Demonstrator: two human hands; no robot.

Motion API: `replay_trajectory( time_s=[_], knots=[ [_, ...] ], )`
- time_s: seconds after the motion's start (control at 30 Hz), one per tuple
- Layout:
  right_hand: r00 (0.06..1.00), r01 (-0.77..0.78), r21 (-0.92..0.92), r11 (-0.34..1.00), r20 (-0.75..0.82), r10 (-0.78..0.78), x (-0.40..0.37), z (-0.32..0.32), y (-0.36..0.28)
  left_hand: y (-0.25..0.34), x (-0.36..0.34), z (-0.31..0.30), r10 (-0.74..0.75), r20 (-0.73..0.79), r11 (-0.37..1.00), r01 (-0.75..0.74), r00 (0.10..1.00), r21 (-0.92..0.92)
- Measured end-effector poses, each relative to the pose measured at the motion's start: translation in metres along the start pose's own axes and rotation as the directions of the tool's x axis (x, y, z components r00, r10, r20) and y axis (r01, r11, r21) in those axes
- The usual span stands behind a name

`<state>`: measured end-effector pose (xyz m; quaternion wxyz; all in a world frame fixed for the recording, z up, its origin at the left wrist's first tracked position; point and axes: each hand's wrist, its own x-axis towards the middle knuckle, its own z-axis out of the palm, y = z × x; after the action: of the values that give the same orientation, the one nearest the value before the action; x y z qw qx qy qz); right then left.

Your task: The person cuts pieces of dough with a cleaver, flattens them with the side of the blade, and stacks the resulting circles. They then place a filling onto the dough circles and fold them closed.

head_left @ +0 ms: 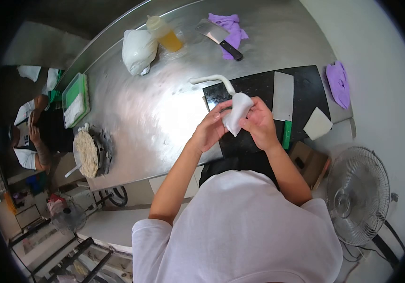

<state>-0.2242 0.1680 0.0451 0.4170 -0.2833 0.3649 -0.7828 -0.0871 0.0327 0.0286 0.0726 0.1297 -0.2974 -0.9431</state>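
A soft, thin white piece of dough (238,112) is held up between my two hands, curled with its upper end standing and its lower end pointed. My left hand (208,128) has its fingers on the dough's left side, and my right hand (261,123) pinches the right side with the thumb in front. Beneath them is a black board (303,89). A rope of white dough (214,78) reaches from the metal table onto the board's edge. To the right of my hands, a cleaver with a green handle (283,96) lies on the board.
On the steel table (117,108) are a squeeze bottle (164,34), white bag (138,51), black-handled cleaver (219,35), purple cloth (226,23), green tray (76,99) and filling bowl (87,153). A white square (318,124) overlaps the board's corner. A fan (358,195) stands right; another person (32,127) is left.
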Motion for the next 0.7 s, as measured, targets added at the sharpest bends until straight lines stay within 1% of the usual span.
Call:
replay_trajectory(
  time_s=[0.03, 0.07, 0.1, 0.13, 0.17, 0.23, 0.27, 0.3, 0.37, 0.4, 0.43, 0.47, 0.5, 0.53, 0.57, 0.6, 0.63, 0.7],
  knots=[
    [1.0, 0.01, -0.002, 1.0, -0.013, -0.01, -0.001, -0.005, -0.004, -0.005, 0.0, 0.005, -0.024, -0.006, 0.995, 0.023, 1.0, -0.098],
    [0.995, -0.102, -0.044, 0.994, 0.006, 0.102, -0.004, -0.012, -0.01, -0.009, 0.001, 0.007, -0.039, 0.006, 0.995, 0.04, 0.999, -0.094],
    [0.977, -0.21, -0.089, 0.974, 0.017, 0.212, -0.006, -0.019, -0.016, -0.012, 0.005, 0.01, -0.025, -0.069, 0.999, 0.028, 0.997, 0.041],
    [0.974, -0.225, -0.155, 0.962, -0.014, 0.226, -0.009, -0.025, -0.021, -0.017, 0.011, 0.012, 0.0, -0.136, 0.984, 0.024, 0.991, 0.175],
    [0.977, -0.215, -0.162, 0.963, -0.037, 0.211, -0.012, -0.034, -0.025, -0.021, 0.016, 0.014, -0.019, -0.114, 0.984, 0.039, 0.993, 0.175],
    [0.925, -0.378, -0.192, 0.906, -0.115, 0.361, -0.019, -0.055, -0.034, -0.03, 0.025, 0.014, 0.032, -0.196, 0.944, 0.035, 0.98, 0.329],
    [0.907, -0.418, -0.229, 0.879, -0.162, 0.389, -0.023, -0.065, -0.039, -0.036, 0.031, 0.013, 0.017, -0.225, 0.921, 0.073, 0.974, 0.384],
    [0.907, -0.417, -0.23, 0.88, -0.176, 0.383, -0.027, -0.076, -0.043, -0.043, 0.038, 0.014, 0.005, -0.216, 0.921, 0.079, 0.976, 0.382],
    [0.856, -0.501, -0.221, 0.837, -0.267, 0.442, -0.033, -0.102, -0.042, -0.059, 0.052, 0.016, 0.006, -0.252, 0.863, 0.122, 0.968, 0.49],
    [0.863, -0.488, -0.238, 0.84, -0.273, 0.425, -0.036, -0.118, -0.042, -0.067, 0.062, 0.016, -0.013, -0.283, 0.859, 0.156, 0.959, 0.488],
    [0.861, -0.49, -0.233, 0.84, -0.278, 0.425, -0.035, -0.134, -0.046, -0.079, 0.07, 0.009, -0.02, -0.284, 0.858, 0.162, 0.959, 0.487],
    [0.842, -0.528, -0.296, 0.796, -0.307, 0.444, -0.031, -0.152, -0.051, -0.091, 0.079, 0.002, 0.108, -0.303, 0.742, 0.126, 0.947, 0.658],
    [0.822, -0.562, -0.355, 0.747, -0.338, 0.458, -0.026, -0.172, -0.057, -0.098, 0.088, -0.002, 0.237, -0.291, 0.59, 0.101, 0.927, 0.801],
    [0.818, -0.569, -0.433, 0.699, -0.384, 0.428, -0.018, -0.19, -0.064, -0.1, 0.093, 0.001, 0.361, -0.327, 0.447, 0.146, 0.873, 0.883],
    [0.845, -0.523, -0.471, 0.711, -0.397, 0.359, -0.011, -0.208, -0.07, -0.101, 0.098, 0.003, 0.356, -0.325, 0.444, 0.147, 0.876, 0.884],
    [0.881, -0.459, -0.541, 0.705, -0.383, 0.28, -0.004, -0.226, -0.077, -0.103, 0.102, 0.006, 0.58, -0.284, 0.12, 0.265, 0.763, 0.957],
    [0.903, -0.411, -0.6, 0.687, -0.372, 0.215, 0.009, -0.236, -0.088, -0.102, 0.107, 0.007, 0.749, -0.164, -0.178, 0.433, 0.642, 0.884],
    [0.878, -0.448, -0.502, 0.739, -0.403, 0.259, 0.033, -0.253, -0.113, -0.105, 0.114, -0.014, 0.798, -0.191, -0.099, 0.437, 0.572, 0.894]
  ],
)
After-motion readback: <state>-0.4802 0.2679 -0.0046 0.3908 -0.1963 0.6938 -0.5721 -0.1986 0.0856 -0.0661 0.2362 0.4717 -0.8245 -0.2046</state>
